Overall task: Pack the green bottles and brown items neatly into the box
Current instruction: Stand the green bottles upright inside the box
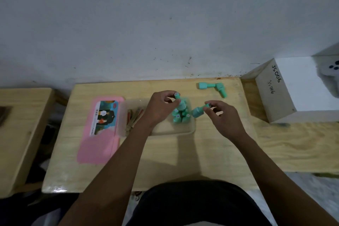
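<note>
Surface: our wooden table [211,152], white wall behind.
Box: clear box [190,130] with green bottles [180,115], brown items [134,117].
Left hand [159,108]: we pinch a bottle cap [177,95].
Right hand [222,115]: we grip a tilted bottle [199,111].
Loose: two bottles [212,87] near the wall.

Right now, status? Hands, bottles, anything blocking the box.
Left hand pinching a green bottle over the box. Right hand holding another bottle by its cap. Two bottles still loose on the table. Nothing blocking.

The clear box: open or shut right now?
Open. The clear box has its pink lid lying flat to its left, and green bottles and brown items show inside.
</note>
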`<state>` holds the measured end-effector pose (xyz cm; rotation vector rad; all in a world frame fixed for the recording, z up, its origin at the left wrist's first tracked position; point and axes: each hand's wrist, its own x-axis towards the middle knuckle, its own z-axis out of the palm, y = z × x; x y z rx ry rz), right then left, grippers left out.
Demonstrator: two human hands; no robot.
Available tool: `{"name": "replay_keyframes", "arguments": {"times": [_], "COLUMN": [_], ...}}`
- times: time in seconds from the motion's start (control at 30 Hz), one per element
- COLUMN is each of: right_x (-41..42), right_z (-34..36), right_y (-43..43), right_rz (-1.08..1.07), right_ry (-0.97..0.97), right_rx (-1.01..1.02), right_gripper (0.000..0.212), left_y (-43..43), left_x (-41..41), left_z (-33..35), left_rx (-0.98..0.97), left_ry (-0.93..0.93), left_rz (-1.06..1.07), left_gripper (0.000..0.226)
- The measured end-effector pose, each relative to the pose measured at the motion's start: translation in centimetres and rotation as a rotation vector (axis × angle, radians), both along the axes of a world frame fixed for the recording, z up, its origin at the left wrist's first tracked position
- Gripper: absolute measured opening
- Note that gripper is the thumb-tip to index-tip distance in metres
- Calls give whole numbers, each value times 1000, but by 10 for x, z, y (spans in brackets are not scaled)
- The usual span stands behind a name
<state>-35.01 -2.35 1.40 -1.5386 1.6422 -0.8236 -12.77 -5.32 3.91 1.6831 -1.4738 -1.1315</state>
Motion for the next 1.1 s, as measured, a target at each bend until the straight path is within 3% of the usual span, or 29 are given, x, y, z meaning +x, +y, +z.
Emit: {"name": "replay_keyframes", "arguments": {"times": [0.3,0.5,1.1], "right_x": [42,55,56], "right_z": [-14,-31,-36], "right_y": [10,8,8], "right_rz": [215,259,203], "right_ry": [531,686,628], "right_rx": [54,-50,31], "right_gripper": [25,22,26], "left_y": [32,41,48], "left_x": [17,17,-4], "left_z": [-16,-35,-69], "left_rx": [-18,5,48], "left_ry": [-114,-148,-272], "left_rz": [-42,-99,-52], "left_gripper": [25,22,29]}}
